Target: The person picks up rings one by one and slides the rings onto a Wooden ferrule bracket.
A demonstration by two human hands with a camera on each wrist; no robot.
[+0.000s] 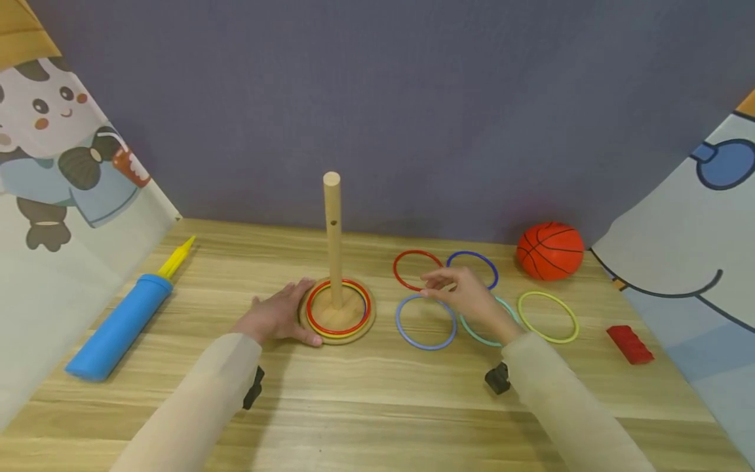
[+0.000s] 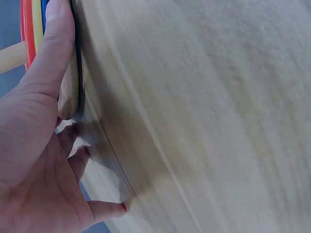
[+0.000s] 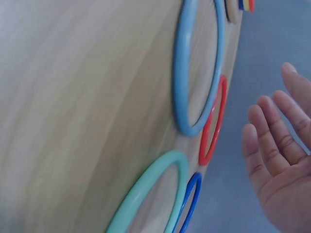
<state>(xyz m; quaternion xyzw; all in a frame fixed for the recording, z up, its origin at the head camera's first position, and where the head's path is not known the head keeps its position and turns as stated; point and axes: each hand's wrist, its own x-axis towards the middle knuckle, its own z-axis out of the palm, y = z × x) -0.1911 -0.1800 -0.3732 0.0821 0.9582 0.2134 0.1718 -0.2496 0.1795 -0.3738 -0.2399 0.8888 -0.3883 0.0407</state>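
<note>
Left hand (image 1: 280,316), fingers spread wide, touches a wooden base (image 1: 336,319), apparently steadying its post (image 1: 333,242); right hand (image 1: 468,296), empty, fingers loosely extended, hovers over loose rings (image 1: 428,347) at right.

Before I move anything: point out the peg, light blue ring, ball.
Peg (image 1: 334,242): head view, middle of its upright shaft.
Light blue ring (image 3: 181,73): right wrist view, on its thick near rim.
Ball (image 1: 550,252): head view, centre of its visible surface.

Slate-grey back wall (image 1: 389,111) ahead of me, cartoon-printed left panel (image 1: 65,190) and right panel (image 1: 678,242) meeting it, wood-grain counter (image 1: 377,419) below, soft light.
</note>
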